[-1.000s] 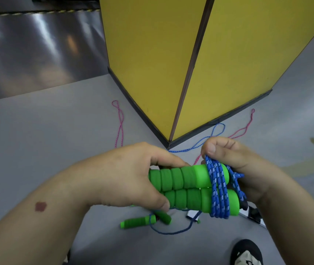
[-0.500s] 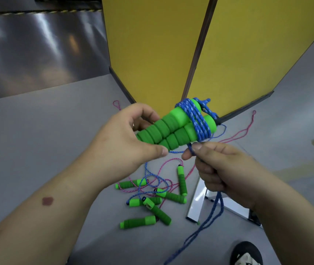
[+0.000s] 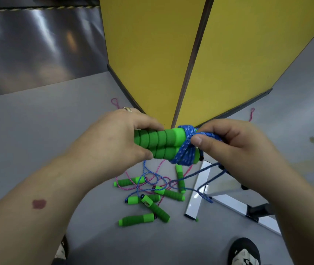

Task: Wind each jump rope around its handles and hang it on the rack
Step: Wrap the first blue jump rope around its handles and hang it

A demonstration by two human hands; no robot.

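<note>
Left hand, grip curled round the ribbed end of two green foam handles held side by side, level, thumb beneath and fingers over the top. Right hand, grip pinching the blue rope between thumb and forefinger just beside the handles' right end, where several turns of the rope bind the pair together. Slack blue rope drops from the right hand toward the floor.

Head view, item by item:
- Pile of loose jump ropes on the grey floor directly below the hands: green handles, blue and pink cords tangled.
- White metal frame lying just right of the pile, one bar nearly touching it.
- Yellow panels meeting at a dark corner post, base edge close behind the hands.
- Open grey floor to the left; a glossy darker strip beyond it.
- Shoes: one at the lower right edge, one partly hidden under the left forearm.
</note>
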